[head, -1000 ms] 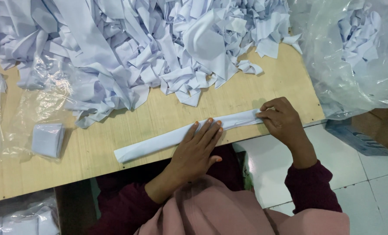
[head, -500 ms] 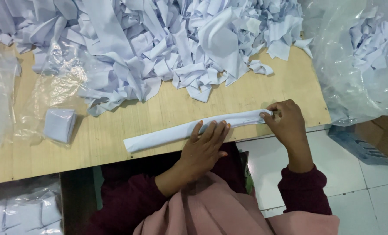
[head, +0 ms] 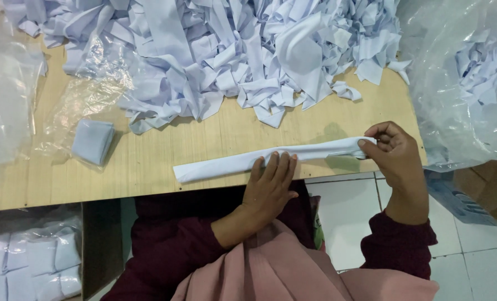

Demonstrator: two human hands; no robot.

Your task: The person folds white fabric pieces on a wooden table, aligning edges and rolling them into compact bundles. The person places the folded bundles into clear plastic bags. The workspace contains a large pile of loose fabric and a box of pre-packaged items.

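A long folded strip of white cloth [head: 226, 164] lies along the near edge of the wooden table [head: 215, 136]. My left hand [head: 270, 181] presses flat on the strip's middle, fingers spread together. My right hand [head: 390, 150] pinches the strip's right end and lifts it slightly off the table's edge. A big heap of white cloth strips [head: 220, 50] covers the far half of the table.
A small folded white cloth piece [head: 92, 140] lies in a clear plastic bag at the left. A large clear plastic bag with cloth [head: 471, 78] stands at the right. A cardboard box [head: 482, 189] sits on the white tiled floor. Bagged folded cloths [head: 25, 262] lie below left.
My right hand has raised the strip's right end a little. My left hand stays pressed on the strip. The view has shifted slightly.
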